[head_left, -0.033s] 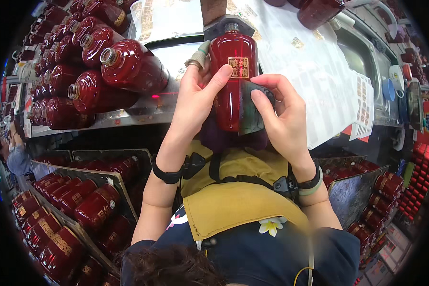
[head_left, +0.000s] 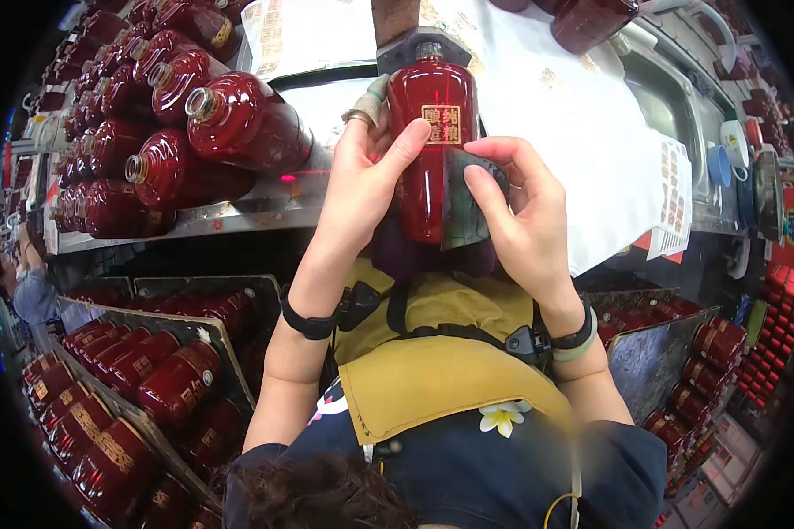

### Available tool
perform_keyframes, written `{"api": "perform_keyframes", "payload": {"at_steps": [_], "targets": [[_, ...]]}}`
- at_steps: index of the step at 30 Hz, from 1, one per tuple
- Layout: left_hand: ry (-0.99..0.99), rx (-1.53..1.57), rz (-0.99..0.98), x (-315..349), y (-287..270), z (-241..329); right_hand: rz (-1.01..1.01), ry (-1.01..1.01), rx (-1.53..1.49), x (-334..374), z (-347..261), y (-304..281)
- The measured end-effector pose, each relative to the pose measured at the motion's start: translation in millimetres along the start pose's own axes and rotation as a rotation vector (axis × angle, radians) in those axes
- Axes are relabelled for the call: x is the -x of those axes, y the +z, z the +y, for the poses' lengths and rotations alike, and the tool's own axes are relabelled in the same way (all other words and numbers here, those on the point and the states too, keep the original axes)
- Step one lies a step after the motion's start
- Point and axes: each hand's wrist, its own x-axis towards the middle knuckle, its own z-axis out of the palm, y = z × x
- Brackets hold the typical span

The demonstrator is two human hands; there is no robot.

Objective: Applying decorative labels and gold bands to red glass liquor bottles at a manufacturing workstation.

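Note:
A dark red glass bottle (head_left: pixel 422 185) with an uncapped clear neck lies in front of me, neck pointing away. My left hand (head_left: pixel 366 172) is closed around its left side, the thumb pressing beside a square gold-and-dark label (head_left: pixel 441 125). A cloth cover sits on one of that hand's fingers. My right hand (head_left: pixel 525 194) is closed at the bottle's right side, index fingertip by the label's lower right corner. Its thumb rests on a dark grey-green flat piece (head_left: pixel 468 210), which covers the bottle's lower right part. The other right fingers are partly hidden behind it.
Several red bottles (head_left: pixel 247 123) crowd the table's left side. White sheets (head_left: pixel 591 159) and a label sheet (head_left: pixel 675 189) cover the right. Behind the bottle stands a dark metal block (head_left: pixel 397 44). Crates of bottles (head_left: pixel 181 379) flank me; a person (head_left: pixel 35 286) is far left.

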Motion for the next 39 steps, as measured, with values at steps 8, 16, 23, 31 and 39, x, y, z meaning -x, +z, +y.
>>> {"api": "perform_keyframes", "payload": {"at_steps": [8, 16, 23, 31, 39], "targets": [[0.016, 0.012, -0.004, -1, 1, -1, 0.010, -0.074, 0.095, -2, -1, 1], [0.019, -0.008, -0.008, -2, 1, -1, 0.010, -0.075, 0.122, -2, -2, 1], [-0.008, 0.068, 0.098, -1, -8, 0, 0.039, 0.079, -0.257, -20, -1, -26], [0.051, 0.004, 0.084, 4, 2, 4, -0.054, 0.026, -0.090, -50, 13, -38], [0.079, -0.113, 0.073, 2, 16, -4, -0.125, -0.419, 0.300, -66, -25, -28]]}}
